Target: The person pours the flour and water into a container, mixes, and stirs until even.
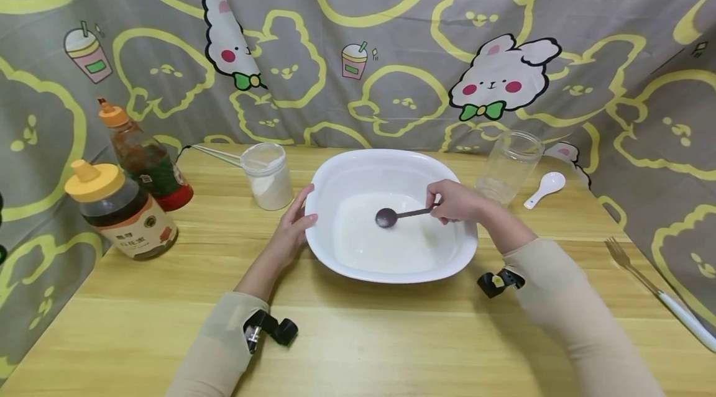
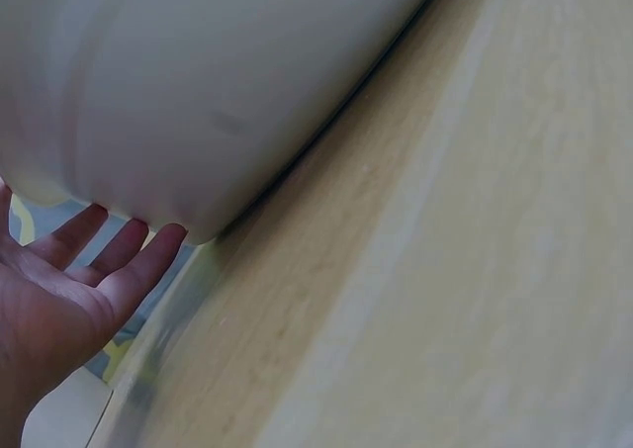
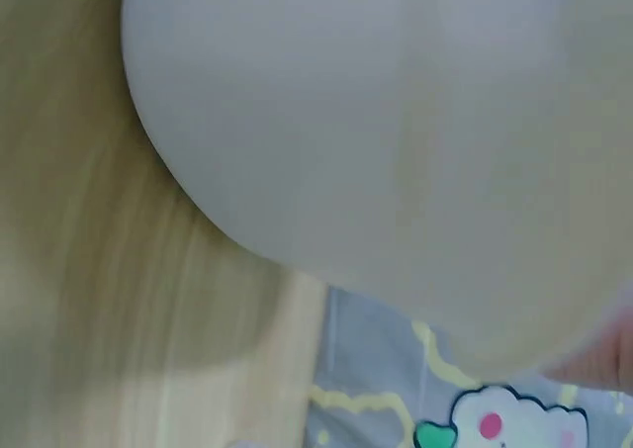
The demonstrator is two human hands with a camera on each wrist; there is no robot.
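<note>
In the head view, a white oval basin (image 1: 391, 278) stands mid-table with a pale, milky-looking layer (image 1: 363, 248) in its bottom. My left hand (image 1: 289, 229) steadies the basin's left side, thumb near the rim. The left wrist view shows the fingers (image 2: 138, 265) extended, their tips against the basin's outer wall. Over the right part of the basin, my right hand (image 1: 455, 201) pinches the handle of a dark round-bowled spoon (image 1: 386, 218). The spoon's bowl is over the pale layer; whether it touches is unclear. The basin wall hides most of this hand in the right wrist view.
Left of the basin stand a jar of white powder (image 1: 271, 189), a red sauce bottle (image 1: 148, 164) and a yellow-capped honey bottle (image 1: 137, 232). To the right are a clear jar (image 1: 511, 164), a white spoon (image 1: 547, 187) and a long fork (image 1: 665, 297). A patterned curtain (image 1: 391, 99) hangs behind.
</note>
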